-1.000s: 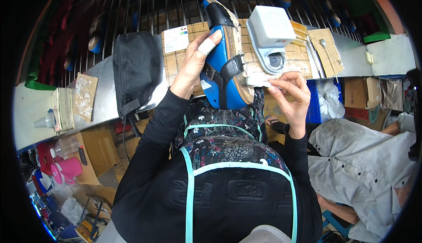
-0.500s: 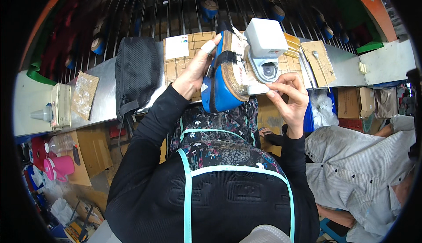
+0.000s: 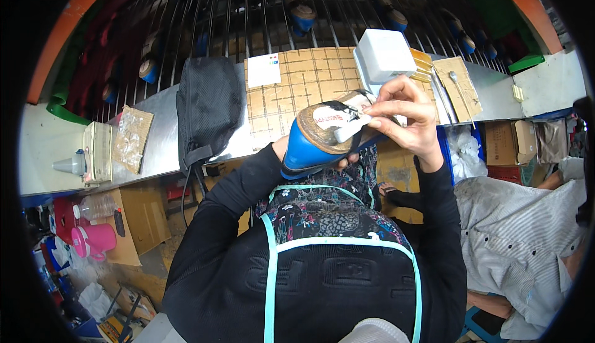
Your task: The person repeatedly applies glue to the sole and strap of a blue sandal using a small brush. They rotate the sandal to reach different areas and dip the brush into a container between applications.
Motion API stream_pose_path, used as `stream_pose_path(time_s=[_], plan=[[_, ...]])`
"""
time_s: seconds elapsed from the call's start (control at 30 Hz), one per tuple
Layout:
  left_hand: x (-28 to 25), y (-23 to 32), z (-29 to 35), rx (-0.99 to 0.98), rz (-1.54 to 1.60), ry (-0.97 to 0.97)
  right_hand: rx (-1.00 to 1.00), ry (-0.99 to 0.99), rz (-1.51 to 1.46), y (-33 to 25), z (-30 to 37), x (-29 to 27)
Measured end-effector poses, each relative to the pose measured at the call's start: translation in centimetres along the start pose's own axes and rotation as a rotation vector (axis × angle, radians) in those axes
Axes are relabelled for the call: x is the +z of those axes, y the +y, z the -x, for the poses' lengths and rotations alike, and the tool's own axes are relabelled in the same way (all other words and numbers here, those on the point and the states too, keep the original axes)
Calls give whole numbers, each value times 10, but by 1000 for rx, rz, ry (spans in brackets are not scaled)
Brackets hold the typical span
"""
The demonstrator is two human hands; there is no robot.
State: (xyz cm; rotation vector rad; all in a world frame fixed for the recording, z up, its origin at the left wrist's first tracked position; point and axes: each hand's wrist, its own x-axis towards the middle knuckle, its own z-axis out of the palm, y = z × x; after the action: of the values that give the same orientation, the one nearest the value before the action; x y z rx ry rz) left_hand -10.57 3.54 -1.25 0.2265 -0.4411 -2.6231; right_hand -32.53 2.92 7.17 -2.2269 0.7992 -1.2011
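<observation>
Per remote feed, I log blue shoe (image 3: 300, 155) at frame ctr, sole (image 3: 308, 131) up, clasped from below by L hand (image 3: 281, 148), mostly hidden, w/ fingertips showing at the shoe's lower right edge. R hand (image 3: 409, 116), right of ctr, pinches white applicator (image 3: 347, 130) btwn thumb & fingers, its head at the sole. I also note black pouch (image 3: 209, 104), upper left, beside gridded cardboard (image 3: 304, 70), & white container (image 3: 385, 54), upper right.

Metal worktop (image 3: 163, 110) is running left and right beyond the right grip (image 3: 409, 118). Gridded cardboard mat (image 3: 310, 64) is lying left and beyond it; black mesh bag (image 3: 211, 104) is sitting farther left, cardboard scrap (image 3: 132, 139) resting farthest left. Smaller cardboard piece (image 3: 467, 82) is lying to the grip's right.
</observation>
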Motion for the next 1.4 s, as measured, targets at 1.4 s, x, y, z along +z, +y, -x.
stream_pose_path(time_s=[1.4], plan=[[-66,22,-60,294,98,-361,33,308,805,-39,44,15]])
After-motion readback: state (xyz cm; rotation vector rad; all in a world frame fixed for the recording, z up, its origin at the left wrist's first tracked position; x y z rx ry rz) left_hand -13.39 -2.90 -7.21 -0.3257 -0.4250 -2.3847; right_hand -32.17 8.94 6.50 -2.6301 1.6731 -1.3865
